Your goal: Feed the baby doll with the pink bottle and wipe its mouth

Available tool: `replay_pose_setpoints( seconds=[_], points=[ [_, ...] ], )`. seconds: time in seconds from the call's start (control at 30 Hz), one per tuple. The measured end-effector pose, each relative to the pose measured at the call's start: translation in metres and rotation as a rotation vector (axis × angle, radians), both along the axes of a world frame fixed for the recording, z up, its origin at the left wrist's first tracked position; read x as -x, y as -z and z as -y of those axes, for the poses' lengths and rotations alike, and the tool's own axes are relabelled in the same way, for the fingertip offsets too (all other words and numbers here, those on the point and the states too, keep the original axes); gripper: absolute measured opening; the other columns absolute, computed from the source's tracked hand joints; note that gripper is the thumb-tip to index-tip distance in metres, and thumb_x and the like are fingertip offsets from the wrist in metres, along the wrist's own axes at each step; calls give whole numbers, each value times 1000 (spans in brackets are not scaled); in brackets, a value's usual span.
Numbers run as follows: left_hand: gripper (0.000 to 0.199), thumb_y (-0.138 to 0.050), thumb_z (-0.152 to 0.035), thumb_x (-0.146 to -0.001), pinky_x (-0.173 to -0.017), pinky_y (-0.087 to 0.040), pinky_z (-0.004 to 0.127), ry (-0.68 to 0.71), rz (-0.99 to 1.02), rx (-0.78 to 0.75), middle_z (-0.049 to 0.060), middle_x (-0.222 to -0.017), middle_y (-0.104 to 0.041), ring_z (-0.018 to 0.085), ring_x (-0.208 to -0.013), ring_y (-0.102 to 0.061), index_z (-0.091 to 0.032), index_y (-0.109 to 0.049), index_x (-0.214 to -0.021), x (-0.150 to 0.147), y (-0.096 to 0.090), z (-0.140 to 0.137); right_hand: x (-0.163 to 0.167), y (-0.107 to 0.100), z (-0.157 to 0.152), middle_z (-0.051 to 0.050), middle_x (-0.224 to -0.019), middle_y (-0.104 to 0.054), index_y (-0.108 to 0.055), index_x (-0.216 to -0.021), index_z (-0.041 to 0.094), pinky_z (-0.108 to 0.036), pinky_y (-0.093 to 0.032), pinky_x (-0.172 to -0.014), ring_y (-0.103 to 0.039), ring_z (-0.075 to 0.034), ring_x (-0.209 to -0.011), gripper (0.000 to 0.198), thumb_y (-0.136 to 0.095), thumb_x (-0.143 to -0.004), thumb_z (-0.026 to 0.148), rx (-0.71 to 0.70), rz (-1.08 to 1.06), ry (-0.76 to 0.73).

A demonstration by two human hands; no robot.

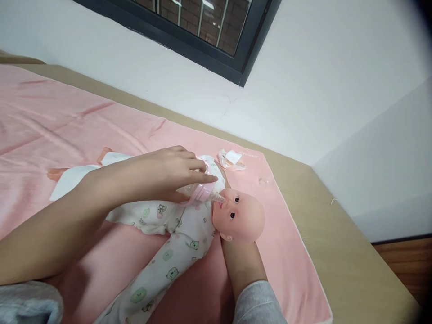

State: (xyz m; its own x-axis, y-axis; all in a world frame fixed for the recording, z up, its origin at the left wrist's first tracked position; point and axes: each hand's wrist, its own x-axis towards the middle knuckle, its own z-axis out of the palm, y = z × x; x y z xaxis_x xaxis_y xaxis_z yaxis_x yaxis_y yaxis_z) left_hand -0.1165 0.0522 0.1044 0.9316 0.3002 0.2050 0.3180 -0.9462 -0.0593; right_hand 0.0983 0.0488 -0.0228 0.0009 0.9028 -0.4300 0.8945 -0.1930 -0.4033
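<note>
Clear baby bottle w/ pale pink collar and translucent teat (203,192) is at center, tilted over the chest of a bald, pink plastic baby doll (245,217), teat tip touching the doll's mouth. Person's L hand (184,173) grips the bottle from above, fingers wrapped around it, index finger extended toward the teat. R forearm (241,263), in a gray sleeve (258,302), passes under the doll's head; R hand (225,178) is mostly hidden, so can't tell if it's open or closed.

Doll lies on its back, head to the right, in a white cloth outfit w/ green animal prints (199,227); bare feet at left. Under it: soft pink blanket (290,256) on a pale wood-tone desk (303,198). Near the head, approx. upper right: crumpled translucent wrapper w/ white square (232,158) and small clear cap (263,182). Behind: white wall (313,90), dark-framed window (232,65).
</note>
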Motion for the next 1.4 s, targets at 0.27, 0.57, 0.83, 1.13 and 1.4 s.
replay_pose_setpoints(
  seconds=[0.27, 0.57, 0.83, 1.13, 1.4],
  points=[
    [63, -65, -20, -77, -95, -42, 42, -9, -22, -17, -1, -121, -67, 29, -109, -62, -47, -56, -134, -1, 1, 1, 22, -36, -2, 0, -64, -67, -69, -61, 30, -36, -58, -46, -74, -32, -67, 29, -79, -41, 11, 639, 252, 143],
    [61, -69, -20, -78, -91, -40, 37, 31, -32, -106, 1, -120, -67, 26, -104, -61, -36, -55, -135, 0, 2, 2, 37, -55, 11, -5, -89, -75, -79, -85, 31, -49, -60, -86, -73, -40, -95, 46, -82, -45, 10, 966, 802, 165],
    [59, -72, -23, -79, -89, -40, 36, 43, -37, -150, 2, -116, -68, 26, -100, -62, -33, -56, -135, 0, 2, 4, 38, -60, 13, -12, -106, -75, -79, -95, 25, -49, -56, -96, -72, -42, -97, 43, -80, -54, 10, 1202, 887, 154],
    [60, -73, -25, -78, -87, -40, 37, 31, -56, -153, 2, -115, -68, 26, -98, -62, -34, -55, -134, -1, 2, 4, 43, -79, 21, -6, -90, -75, -77, -78, 21, -48, -52, -98, -68, -37, -110, 31, -80, -50, 6, 1077, 798, 122],
    [58, -72, -26, -80, -88, -40, 36, 26, -62, -153, 2, -114, -68, 25, -98, -62, -34, -55, -136, -1, 2, 4, 43, -82, 22, -11, -101, -74, -77, -75, 22, -47, -48, -104, -65, -42, -114, 32, -77, -51, 1, 973, 739, 309]
  ],
)
